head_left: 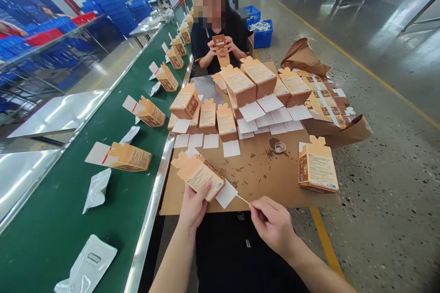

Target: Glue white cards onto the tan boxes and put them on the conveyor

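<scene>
My left hand (195,203) grips a printed orange-brown carton (202,176), thumb on its face, above the near edge of the cardboard-covered table. A white flap (227,194) sticks out from the carton's near end. Pinched in my right hand (273,222) is a thin pale stick, probably a cotton swab (243,199), whose tip meets or nearly meets the flap's edge. Behind the held carton stand several similar cartons (226,121) with white flaps out. A small round clear dish (279,147) sits on the cardboard among dark wet spots.
To the left runs a green conveyor belt (137,203) with a metal rail, carrying cartons (134,158) and silver pouches (98,190). A lone carton (318,167) stands at the table's right. Opposite, a person (220,32) holds a carton. Brown wrapping paper (343,135) surrounds flat cartons at right.
</scene>
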Available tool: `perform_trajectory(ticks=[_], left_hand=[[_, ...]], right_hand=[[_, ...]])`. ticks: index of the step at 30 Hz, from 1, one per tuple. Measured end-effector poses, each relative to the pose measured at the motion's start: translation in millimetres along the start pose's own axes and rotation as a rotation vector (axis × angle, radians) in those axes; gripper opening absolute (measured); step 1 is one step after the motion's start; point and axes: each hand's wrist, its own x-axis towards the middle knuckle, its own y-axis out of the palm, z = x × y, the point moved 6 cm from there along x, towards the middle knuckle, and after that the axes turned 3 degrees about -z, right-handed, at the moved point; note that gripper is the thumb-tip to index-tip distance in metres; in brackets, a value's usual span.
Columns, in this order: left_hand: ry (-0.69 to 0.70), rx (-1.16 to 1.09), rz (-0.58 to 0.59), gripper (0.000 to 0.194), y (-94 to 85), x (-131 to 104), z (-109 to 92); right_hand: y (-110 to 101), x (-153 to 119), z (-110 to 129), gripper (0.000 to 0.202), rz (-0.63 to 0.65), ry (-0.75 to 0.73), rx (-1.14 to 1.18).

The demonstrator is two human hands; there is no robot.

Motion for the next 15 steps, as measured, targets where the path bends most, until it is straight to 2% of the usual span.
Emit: perform_trajectory(ticks=[3, 6, 10, 15], left_hand=[[0.052, 0.054, -0.029, 0.099, 9.5, 3, 0], [0.064, 0.074, -0.04, 0.09, 10.9, 1, -2], [0.063, 0.079, -0.036, 0.098, 6.8, -2, -1], [0.051, 0.114, -0.011, 0.106, 2.0, -2, -3]], right_hand=[[26, -2, -7, 0.034, 0.085, -0.03, -0.047], [40, -10, -5, 0.035, 0.136, -0.065, -0.073], [48, -21, 0, 0.037, 0.182, -0.078, -0.103], [52, -22, -6, 0.039, 0.192, -0.02, -0.137]])
